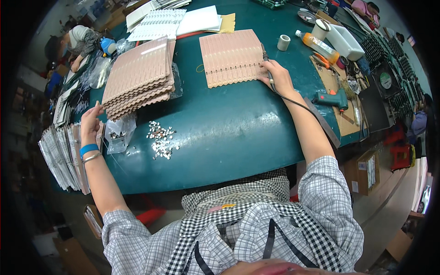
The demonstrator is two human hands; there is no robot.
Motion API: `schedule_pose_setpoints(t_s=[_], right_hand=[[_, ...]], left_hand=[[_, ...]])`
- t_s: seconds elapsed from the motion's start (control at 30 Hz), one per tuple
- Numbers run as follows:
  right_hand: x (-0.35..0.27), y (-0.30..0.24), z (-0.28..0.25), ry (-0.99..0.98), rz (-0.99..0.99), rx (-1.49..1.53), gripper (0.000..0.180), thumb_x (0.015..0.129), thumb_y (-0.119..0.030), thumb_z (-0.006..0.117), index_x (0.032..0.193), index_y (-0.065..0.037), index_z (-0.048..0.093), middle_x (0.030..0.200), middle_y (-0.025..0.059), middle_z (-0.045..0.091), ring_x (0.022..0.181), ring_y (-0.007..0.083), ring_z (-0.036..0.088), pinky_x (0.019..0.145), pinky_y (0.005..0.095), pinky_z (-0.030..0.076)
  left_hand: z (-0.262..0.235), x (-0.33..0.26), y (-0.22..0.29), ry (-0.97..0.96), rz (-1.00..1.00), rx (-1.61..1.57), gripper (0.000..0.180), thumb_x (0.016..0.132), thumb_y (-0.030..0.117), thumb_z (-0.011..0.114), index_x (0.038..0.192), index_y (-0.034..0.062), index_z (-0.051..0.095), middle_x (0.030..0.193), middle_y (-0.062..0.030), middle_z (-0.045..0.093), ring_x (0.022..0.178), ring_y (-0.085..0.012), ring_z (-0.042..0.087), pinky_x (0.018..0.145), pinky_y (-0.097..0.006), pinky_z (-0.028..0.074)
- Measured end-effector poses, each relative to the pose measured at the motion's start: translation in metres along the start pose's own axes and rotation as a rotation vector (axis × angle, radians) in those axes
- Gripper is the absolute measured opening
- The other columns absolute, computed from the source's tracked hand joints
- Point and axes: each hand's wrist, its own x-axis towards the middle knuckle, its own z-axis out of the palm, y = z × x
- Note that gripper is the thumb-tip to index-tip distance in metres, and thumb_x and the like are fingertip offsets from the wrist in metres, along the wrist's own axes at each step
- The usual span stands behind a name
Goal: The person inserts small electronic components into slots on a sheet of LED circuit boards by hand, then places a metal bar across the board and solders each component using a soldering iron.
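At the far left, a bundle of wrapped strips stands by the edge of the green desk. Just beside it is the left hand, fingers curled, fingertips at the near left corner of a stack of pinkish-brown sheets; whether its grip pinches the stack I cannot tell. The stack lies askew, its scalloped edges toward the person and its ribs running away and slightly right. A clear plastic bag sits below the stack, and small shiny pieces lie scattered to the right of the bag. Behind the stack are white papers.

Right of the stack, well apart, a ribbed sheet lies on the desk, its scalloped edge facing the person and rising slightly toward the right. Its ribs run near to far; its outline is almost square. A row of dark dots crosses its lower part.

At its right edge, the right hand has its grip closed on a slim dark tool, whose long axis points away from the person. A cable trails down along the forearm. Farther right lie a bottle and a green glue gun.
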Motion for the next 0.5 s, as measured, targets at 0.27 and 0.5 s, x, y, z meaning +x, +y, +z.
schedule_pose_setpoints(t_s=[0.27,0.5], right_hand=[[-0.034,-0.049,-0.059,0.383,0.29,0.255,0.025,0.089,-0.014,0.07,0.112,-0.008,0.064,0.084,0.0058,0.062,0.074,0.0191,0.061,0.066,0.0311,0.049],[-0.145,-0.014,-0.193,1.048,0.64,0.967,0.02,0.09,-0.013,0.073,0.09,-0.01,0.053,0.069,-0.0011,0.052,0.06,0.0095,0.051,0.053,0.0256,0.046]], left_hand=[[0.014,0.02,0.003,0.047,-0.008,0.039,0.035,0.083,0.037,0.078,0.087,0.0031,0.07,0.069,0.0015,0.058,0.038,-0.0035,0.03,0.037,-0.024,0.015],[-0.002,0.07,-0.013,0.0,0.343,0.281,0.042,0.086,0.032,0.077,0.107,-0.004,0.072,0.09,-0.007,0.072,0.074,-0.0104,0.062,0.066,-0.023,0.047]])
